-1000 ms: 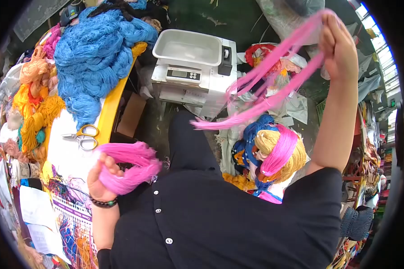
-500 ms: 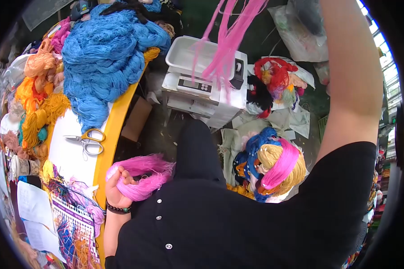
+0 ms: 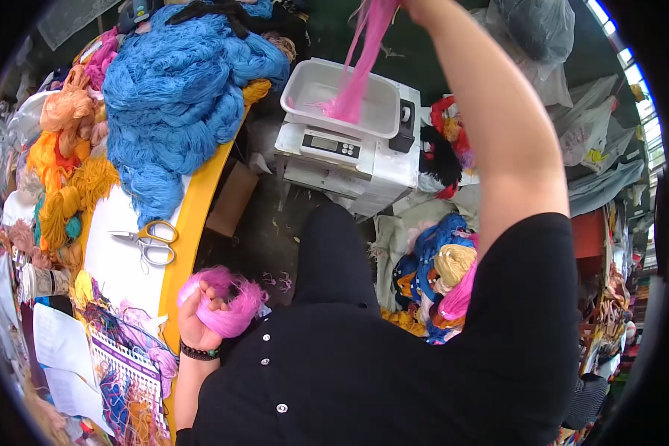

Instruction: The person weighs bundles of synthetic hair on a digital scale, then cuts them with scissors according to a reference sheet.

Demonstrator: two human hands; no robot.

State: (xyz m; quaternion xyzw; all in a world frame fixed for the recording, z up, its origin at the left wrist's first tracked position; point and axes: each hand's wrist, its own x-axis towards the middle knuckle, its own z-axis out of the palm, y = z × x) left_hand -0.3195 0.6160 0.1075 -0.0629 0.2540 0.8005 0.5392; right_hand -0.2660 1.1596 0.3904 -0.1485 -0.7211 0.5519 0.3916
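My left hand is closed around a looped skein of pink yarn, near the yellow edge of the table. At the top edge of the view is my right hand, partly cut off, with a bundle of pink yarn strands hanging from it. The lower ends of the strands lie in the white tray of a digital scale. The fingertips of my right hand are out of view.
Blue yarn is heaped on the table at left, with scissors and a thread sample card nearer me. Mixed yarn skeins lie at right on sacking. Behind them hang plastic bags.
My right arm has swung left and the pink strands have come down into the scale's tray. In my left hand, the skein's loose end has drawn in and short bits now show beside it.
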